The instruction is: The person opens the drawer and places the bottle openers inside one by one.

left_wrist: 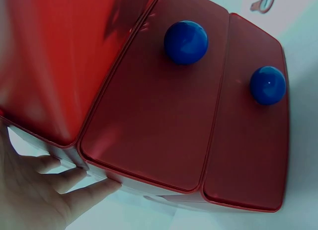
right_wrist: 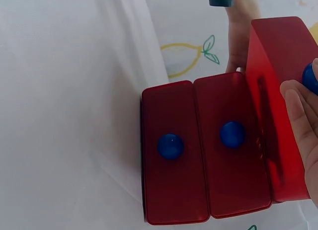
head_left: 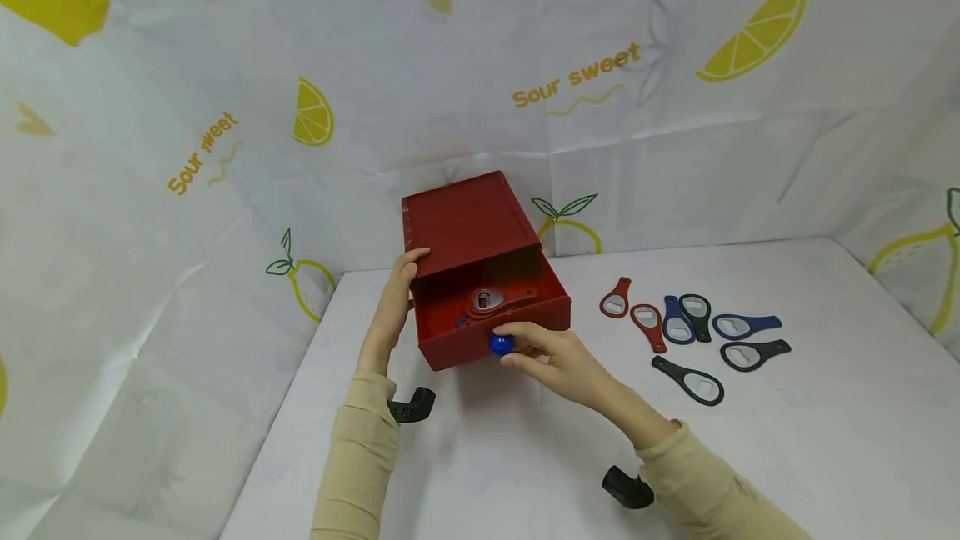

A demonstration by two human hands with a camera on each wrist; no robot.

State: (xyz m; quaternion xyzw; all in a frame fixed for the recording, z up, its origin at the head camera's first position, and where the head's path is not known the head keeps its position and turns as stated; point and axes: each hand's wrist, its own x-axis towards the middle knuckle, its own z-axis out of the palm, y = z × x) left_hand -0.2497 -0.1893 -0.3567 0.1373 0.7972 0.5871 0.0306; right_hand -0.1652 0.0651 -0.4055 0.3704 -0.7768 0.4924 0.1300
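A red drawer cabinet [head_left: 472, 219] stands at the back of the table. Its top drawer [head_left: 457, 350] is pulled out, and bottle openers [head_left: 517, 298] lie inside, reddish ones plus a bit of blue. My right hand [head_left: 558, 361] pinches the blue knob [head_left: 501, 345] on that drawer's front between thumb and fingers. Against the cabinet's left side, my left hand [head_left: 390, 311] rests with fingers extended. In the left wrist view, the middle drawer [left_wrist: 149, 106] and bottom drawer [left_wrist: 243, 140] are closed, each with a round blue knob.
Several bottle openers lie on the white table right of the cabinet: red [head_left: 657, 343], blue [head_left: 765, 322] and black [head_left: 667, 367]. A white sheet with lemon prints [head_left: 450, 65] hangs behind. Black wrist mounts [head_left: 412, 407] stick out near both sleeves.
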